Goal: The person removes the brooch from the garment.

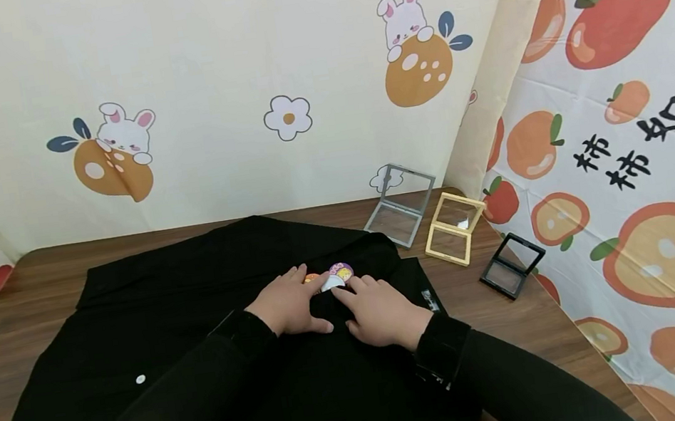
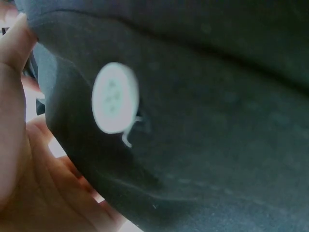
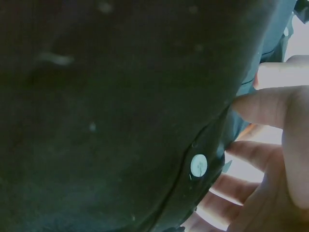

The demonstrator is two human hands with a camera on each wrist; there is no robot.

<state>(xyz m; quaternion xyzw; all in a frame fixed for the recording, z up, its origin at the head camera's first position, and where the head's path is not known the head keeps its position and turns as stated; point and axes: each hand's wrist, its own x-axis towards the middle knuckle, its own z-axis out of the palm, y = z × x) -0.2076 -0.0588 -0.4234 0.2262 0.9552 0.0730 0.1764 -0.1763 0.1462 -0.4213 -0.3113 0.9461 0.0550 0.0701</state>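
Note:
A black buttoned garment [image 1: 206,380] lies spread out, with a white button [image 2: 115,98] close to the left wrist camera. Small round badges sit together on it between the hands: a purple one [image 1: 341,271], a white one [image 1: 332,282] and an orange one [image 1: 311,278], partly covered by fingers. My left hand [image 1: 291,302] rests on the cloth, its fingers reaching the orange and white badges and its thumb held apart. From the other side, my right hand [image 1: 384,312] touches the cloth, its index finger beside the white badge. Another white button [image 3: 198,165] shows near it.
Three hinged square frames stand unfolded at the right: grey [image 1: 400,220], yellow [image 1: 449,246] and black [image 1: 505,277]. Beneath everything is a brown wooden table [image 1: 564,344]. Printed cloth [image 1: 212,55] hangs behind the table and along its right side.

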